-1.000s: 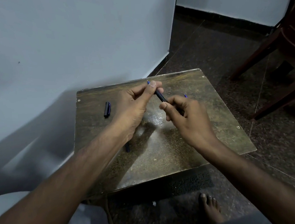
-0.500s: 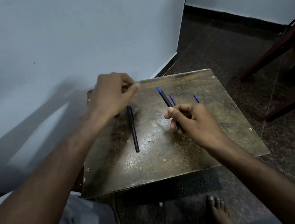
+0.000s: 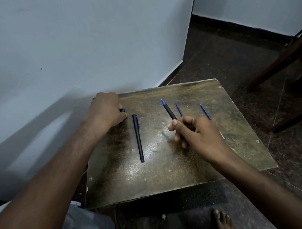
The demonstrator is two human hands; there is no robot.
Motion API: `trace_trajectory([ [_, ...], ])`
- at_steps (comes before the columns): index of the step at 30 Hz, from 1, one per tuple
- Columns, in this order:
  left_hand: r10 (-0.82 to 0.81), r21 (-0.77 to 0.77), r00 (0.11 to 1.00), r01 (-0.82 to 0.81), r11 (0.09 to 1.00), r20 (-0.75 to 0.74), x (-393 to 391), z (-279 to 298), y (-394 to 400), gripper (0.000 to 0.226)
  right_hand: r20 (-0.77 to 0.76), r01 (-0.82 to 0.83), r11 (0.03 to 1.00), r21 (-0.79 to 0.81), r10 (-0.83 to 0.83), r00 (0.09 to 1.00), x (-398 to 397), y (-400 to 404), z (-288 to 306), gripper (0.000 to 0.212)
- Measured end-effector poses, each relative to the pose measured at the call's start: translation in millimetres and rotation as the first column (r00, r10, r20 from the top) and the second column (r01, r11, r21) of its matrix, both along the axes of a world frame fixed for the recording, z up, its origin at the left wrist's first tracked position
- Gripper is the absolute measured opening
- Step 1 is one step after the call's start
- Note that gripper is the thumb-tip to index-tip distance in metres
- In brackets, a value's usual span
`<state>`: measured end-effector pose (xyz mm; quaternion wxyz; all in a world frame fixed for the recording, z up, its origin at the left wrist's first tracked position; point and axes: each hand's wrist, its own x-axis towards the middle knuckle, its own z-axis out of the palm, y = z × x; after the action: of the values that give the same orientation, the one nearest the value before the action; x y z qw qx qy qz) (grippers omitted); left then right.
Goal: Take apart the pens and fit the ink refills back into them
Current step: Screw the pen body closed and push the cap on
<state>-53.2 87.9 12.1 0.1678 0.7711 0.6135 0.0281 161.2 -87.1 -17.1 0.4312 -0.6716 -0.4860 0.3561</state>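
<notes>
My right hand point(image 3: 197, 134) grips an uncapped black pen point(image 3: 169, 111) by its lower barrel, blue tip pointing up and away. My left hand point(image 3: 106, 110) rests closed at the small table's point(image 3: 168, 167) far left corner, over a small dark cap point(image 3: 123, 110) of which only a blue-black end shows. A capped black pen point(image 3: 138, 137) lies lengthwise on the table between my hands. Two thin blue ink refills point(image 3: 179, 109) point(image 3: 205, 111) lie beyond my right hand, their near ends hidden by it.
The worn wooden table stands against a pale wall point(image 3: 69, 48) on the left. Dark wooden chair legs point(image 3: 278, 64) stand on the dark floor at the right. My bare foot point(image 3: 221, 220) is below the table's near edge.
My left hand let go of the pen's tip and went left to the cap at the table's far corner. The right hand keeps the pen. The capped pen came into view.
</notes>
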Motion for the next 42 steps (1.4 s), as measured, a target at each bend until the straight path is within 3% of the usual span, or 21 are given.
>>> trace_trajectory([
  [1,0.013,0.009,0.998,-0.014,1.000,0.056,0.5,-0.4,0.9,0.020,0.004,0.000,1.000,0.001,0.000,1.000,0.3,-0.7,0.0,0.026],
  [3,0.069,0.005,0.947,-0.075,0.997,0.313,3.7,2.4,0.9,0.012,0.009,-0.002,1.000,0.003,0.002,1.000,1.3,-1.2,0.5,0.026],
  [4,0.091,-0.030,0.872,-0.087,0.996,0.482,6.7,4.7,-1.0,0.010,0.011,-0.002,1.000,0.004,0.002,1.000,1.6,-1.3,0.6,0.026],
  [6,0.142,-0.155,0.637,-0.036,0.987,0.757,16.4,8.9,-8.5,0.008,0.009,-0.004,1.000,-0.001,0.004,1.000,1.3,-1.8,0.7,0.026],
  [8,0.208,-0.252,0.464,0.035,0.967,0.861,28.3,7.1,-15.9,0.010,0.003,-0.008,1.000,-0.006,0.008,1.000,0.4,-2.0,0.8,0.026],
  [9,0.215,-0.265,0.436,0.056,0.963,0.874,33.5,5.2,-19.8,0.013,0.006,-0.011,1.000,-0.007,0.011,1.000,-0.2,-2.1,0.9,0.026],
  [13,0.140,-0.197,0.510,0.059,0.979,0.849,43.1,-3.2,-28.9,0.026,0.016,-0.020,1.000,-0.012,0.021,1.000,-1.1,-1.4,1.4,0.027],
  [27,0.180,-0.211,0.487,0.009,0.978,0.855,47.2,-0.1,-33.9,0.024,0.025,-0.038,0.999,-0.026,0.038,0.999,-2.5,-3.3,2.1,0.028],
  [34,0.096,-0.170,0.540,0.090,0.981,0.836,53.6,-11.3,-43.1,0.024,0.042,-0.012,1.000,-0.012,0.013,0.999,-1.6,-1.4,0.8,0.028],
  [42,0.059,-0.149,0.458,0.164,0.975,0.887,64.0,-16.7,-53.6,0.018,0.157,0.034,0.999,0.034,-0.039,0.987,3.0,-0.5,-2.5,0.029],
])
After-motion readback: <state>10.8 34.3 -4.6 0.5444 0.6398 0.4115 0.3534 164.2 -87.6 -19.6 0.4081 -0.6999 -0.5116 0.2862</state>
